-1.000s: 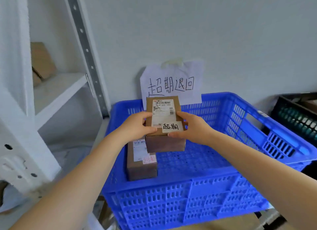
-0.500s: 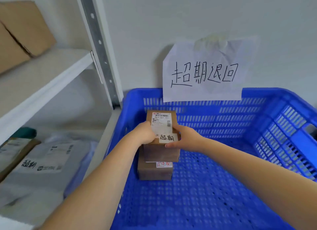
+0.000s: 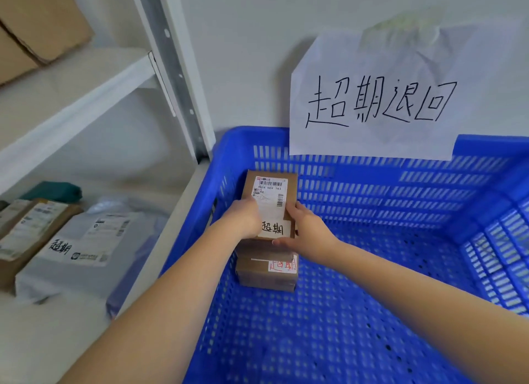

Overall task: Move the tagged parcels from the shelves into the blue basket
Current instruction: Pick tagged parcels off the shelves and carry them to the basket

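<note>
Box lowered onto box in basket

Now down from mid-air; left hand (image 3: 243,219) and right hand (image 3: 307,229) fingers curled round top box (image 3: 272,200) atop lower box (image 3: 267,274), blue basket (image 3: 372,312) centre; gray bag (image 3: 83,257) waiting lower left.

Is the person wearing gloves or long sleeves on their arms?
No. Both hands are bare: no gloves on the left hand or the right hand. No sleeves show either; both forearms are uncovered as far as the picture reaches. I see no watch, ring or bracelet.
</note>
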